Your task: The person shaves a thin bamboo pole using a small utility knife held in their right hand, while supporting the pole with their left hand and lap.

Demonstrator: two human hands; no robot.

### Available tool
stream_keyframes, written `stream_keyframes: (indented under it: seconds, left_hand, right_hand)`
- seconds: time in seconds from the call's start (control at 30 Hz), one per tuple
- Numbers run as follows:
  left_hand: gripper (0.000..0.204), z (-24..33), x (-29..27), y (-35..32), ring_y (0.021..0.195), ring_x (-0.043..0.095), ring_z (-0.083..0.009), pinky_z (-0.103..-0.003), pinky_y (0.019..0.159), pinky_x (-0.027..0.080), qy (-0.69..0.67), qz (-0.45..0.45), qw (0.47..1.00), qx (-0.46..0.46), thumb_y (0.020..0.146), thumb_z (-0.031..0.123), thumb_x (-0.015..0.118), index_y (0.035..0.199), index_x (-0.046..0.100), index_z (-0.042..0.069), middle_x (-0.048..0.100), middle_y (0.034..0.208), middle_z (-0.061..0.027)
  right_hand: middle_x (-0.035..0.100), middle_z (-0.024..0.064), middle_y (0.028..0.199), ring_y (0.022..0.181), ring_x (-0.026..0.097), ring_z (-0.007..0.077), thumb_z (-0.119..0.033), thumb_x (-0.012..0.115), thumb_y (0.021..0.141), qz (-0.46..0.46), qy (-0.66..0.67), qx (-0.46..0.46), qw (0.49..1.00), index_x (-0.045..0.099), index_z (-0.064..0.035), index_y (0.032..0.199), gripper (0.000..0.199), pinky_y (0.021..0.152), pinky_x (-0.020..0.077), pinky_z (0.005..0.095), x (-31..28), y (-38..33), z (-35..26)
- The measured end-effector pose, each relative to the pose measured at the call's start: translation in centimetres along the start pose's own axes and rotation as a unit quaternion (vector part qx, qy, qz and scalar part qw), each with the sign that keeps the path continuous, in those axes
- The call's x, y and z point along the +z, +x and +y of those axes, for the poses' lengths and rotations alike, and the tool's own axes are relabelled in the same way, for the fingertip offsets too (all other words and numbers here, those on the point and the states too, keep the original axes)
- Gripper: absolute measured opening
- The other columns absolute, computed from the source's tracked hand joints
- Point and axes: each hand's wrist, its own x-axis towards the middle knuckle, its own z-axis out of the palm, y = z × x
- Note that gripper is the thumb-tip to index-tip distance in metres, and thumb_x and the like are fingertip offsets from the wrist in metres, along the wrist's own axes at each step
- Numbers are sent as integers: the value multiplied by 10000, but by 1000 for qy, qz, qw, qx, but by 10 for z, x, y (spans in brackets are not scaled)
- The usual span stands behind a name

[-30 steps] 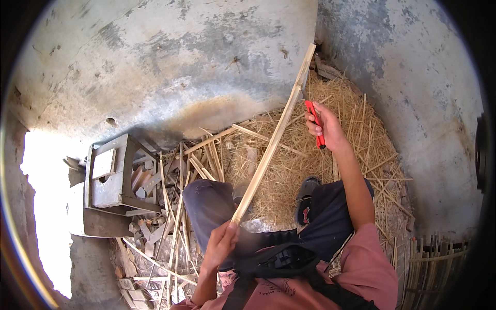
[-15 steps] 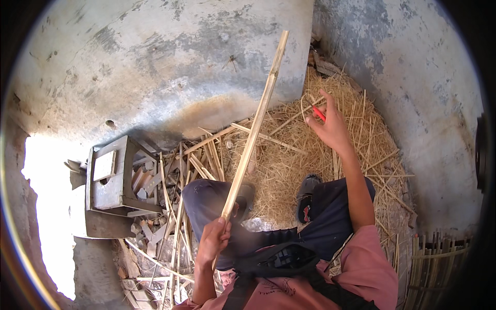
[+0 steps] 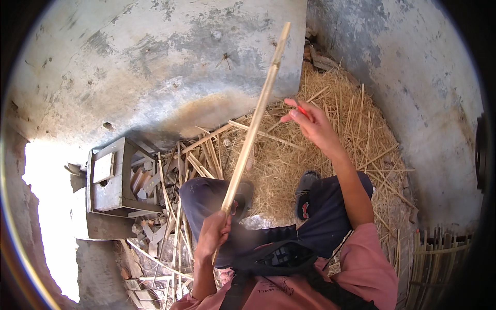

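A long, pale bamboo strip (image 3: 253,124) slants up from my lap to in front of the wall, with a darker node near its top. My left hand (image 3: 213,232) is wrapped round its lower part, above my left thigh. To the right of the strip, my right hand (image 3: 315,126) is raised above the straw, its fingers bent round a small red-handled tool (image 3: 305,112). The tool's working end is too small and blurred to make out. A gap shows between my right fingers and the bamboo strip.
Straw-like shavings (image 3: 279,170) cover the floor around my shoes. Split bamboo pieces (image 3: 206,155) lie to the left, beside a weathered wooden box (image 3: 111,175) and rubble. A bundle of upright slats (image 3: 439,268) stands at the lower right. Walls (image 3: 155,62) close in ahead and right.
My right hand has moved left, closer to the bamboo strip, with the red-handled tool in it. The left hand keeps its hold, and the strip has shifted slightly.
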Motion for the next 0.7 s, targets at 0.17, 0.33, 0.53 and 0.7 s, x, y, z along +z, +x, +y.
stream_keyframes:
  seconds: [0.17, 0.33, 0.53, 0.7]
  left_hand:
    - [349, -3, 11, 5, 514, 360, -25, -224, 458, 274, 10, -61, 997, 50, 1151, 347, 532, 1038, 633, 33, 433, 682, 61]
    - [286, 3, 23, 3, 591, 420, -19, -232, 510, 309, 73, -33, 994, 79, 1130, 280, 601, 1031, 656, 17, 510, 726, 62]
    - [220, 5, 25, 1, 746, 479, -32, -240, 617, 375, 156, -7, 975, 160, 1105, 211, 642, 1100, 685, -4, 545, 757, 63]
    - [238, 1, 20, 1, 683, 454, -18, -229, 582, 351, 126, 18, 975, 183, 1119, 235, 624, 1132, 691, 7, 540, 749, 67]
  right_hand:
    - [792, 98, 982, 499, 358, -7, -291, 628, 1103, -21, 57, -14, 998, 578, 5, 1487, 487, 449, 281, 206, 17, 0, 5]
    - [611, -30, 758, 510, 367, -4, -265, 730, 1047, 33, 82, 15, 996, 614, 7, 1400, 460, 457, 256, 221, 17, 0, 10]
    - [435, -99, 688, 514, 352, 1, -234, 751, 1029, 33, 94, 20, 995, 624, 15, 1417, 479, 460, 239, 239, 13, -1, 12]
    - [717, 43, 866, 485, 353, 9, -159, 627, 1059, -14, 107, 21, 994, 573, 11, 1500, 476, 447, 259, 226, 7, -2, 6]
